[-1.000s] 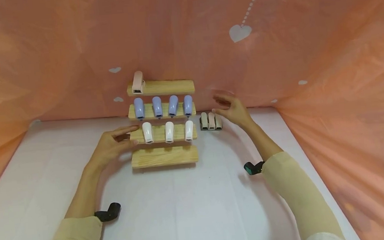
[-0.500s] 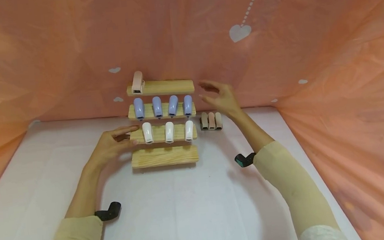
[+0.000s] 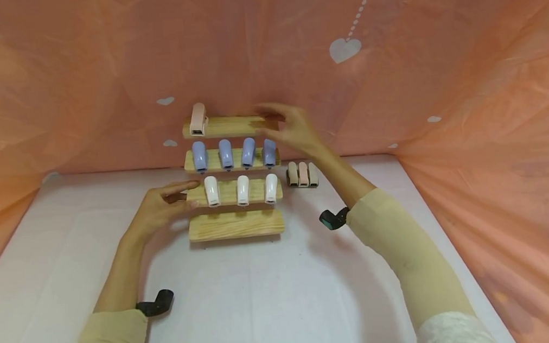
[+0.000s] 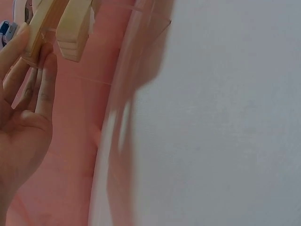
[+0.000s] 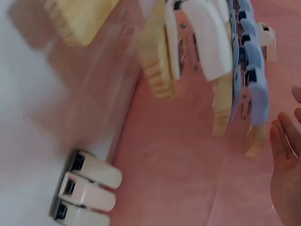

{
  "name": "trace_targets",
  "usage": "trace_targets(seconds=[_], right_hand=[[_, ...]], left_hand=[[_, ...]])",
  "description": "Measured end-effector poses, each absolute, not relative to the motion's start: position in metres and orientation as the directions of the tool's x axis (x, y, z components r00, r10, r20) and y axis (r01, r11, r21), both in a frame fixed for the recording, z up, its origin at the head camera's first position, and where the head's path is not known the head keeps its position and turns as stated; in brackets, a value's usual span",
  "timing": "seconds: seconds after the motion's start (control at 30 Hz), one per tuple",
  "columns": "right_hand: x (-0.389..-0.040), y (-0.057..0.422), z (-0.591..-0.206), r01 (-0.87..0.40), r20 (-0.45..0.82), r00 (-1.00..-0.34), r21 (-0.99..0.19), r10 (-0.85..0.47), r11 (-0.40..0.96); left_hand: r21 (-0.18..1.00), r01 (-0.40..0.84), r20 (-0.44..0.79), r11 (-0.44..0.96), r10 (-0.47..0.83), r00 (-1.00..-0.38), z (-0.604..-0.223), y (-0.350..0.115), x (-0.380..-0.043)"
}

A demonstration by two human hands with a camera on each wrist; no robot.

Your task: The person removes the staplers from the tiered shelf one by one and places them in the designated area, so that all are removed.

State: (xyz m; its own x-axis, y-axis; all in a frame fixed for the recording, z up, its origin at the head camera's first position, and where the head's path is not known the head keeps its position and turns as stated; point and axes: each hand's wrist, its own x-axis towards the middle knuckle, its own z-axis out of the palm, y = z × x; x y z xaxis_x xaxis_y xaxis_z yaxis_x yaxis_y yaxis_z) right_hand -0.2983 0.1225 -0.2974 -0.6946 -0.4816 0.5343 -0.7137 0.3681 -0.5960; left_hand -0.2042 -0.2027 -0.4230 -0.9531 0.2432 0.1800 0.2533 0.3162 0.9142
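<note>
My left hand (image 3: 160,206) pinches the left end of a wooden shelf board (image 4: 40,33), fingers on either side of it. Three white mini staplers (image 3: 242,189) sit along this board. My right hand (image 3: 295,129) is at the right end of the top board (image 3: 231,126), thumb and fingers apart, with nothing seen between them. A pink mini stapler (image 3: 198,119) sits at that board's left end. On the board below it are several blue mini staplers (image 3: 225,154). Only part of the right hand (image 5: 287,155) shows in the right wrist view, beside the boards.
Three more staplers (image 3: 302,174), pale beige and pink, stand side by side on the white tabletop (image 3: 247,304) right of the shelf. The lowest board (image 3: 236,225) juts toward me. An orange-pink cloth (image 3: 418,72) with hearts hangs close behind.
My right hand has risen from near the tabletop staplers and moved left to the top board's right end. The left hand has kept its place.
</note>
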Motion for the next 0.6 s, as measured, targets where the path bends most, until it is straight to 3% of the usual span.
trace_targets(seconds=[0.2,0.6], right_hand=[[-0.298,0.100,-0.292,-0.642,0.470,-0.739,-0.709,-0.483,0.294],[-0.296,0.064,-0.282,-0.581,0.349,-0.780,-0.714,-0.520,0.391]], left_hand=[[0.927,0.256,0.189,0.275,0.247,-0.950,-0.423,-0.202,-0.202],[0.938,0.239,0.178,0.251,0.241,-0.954,-0.421,-0.201,-0.199]])
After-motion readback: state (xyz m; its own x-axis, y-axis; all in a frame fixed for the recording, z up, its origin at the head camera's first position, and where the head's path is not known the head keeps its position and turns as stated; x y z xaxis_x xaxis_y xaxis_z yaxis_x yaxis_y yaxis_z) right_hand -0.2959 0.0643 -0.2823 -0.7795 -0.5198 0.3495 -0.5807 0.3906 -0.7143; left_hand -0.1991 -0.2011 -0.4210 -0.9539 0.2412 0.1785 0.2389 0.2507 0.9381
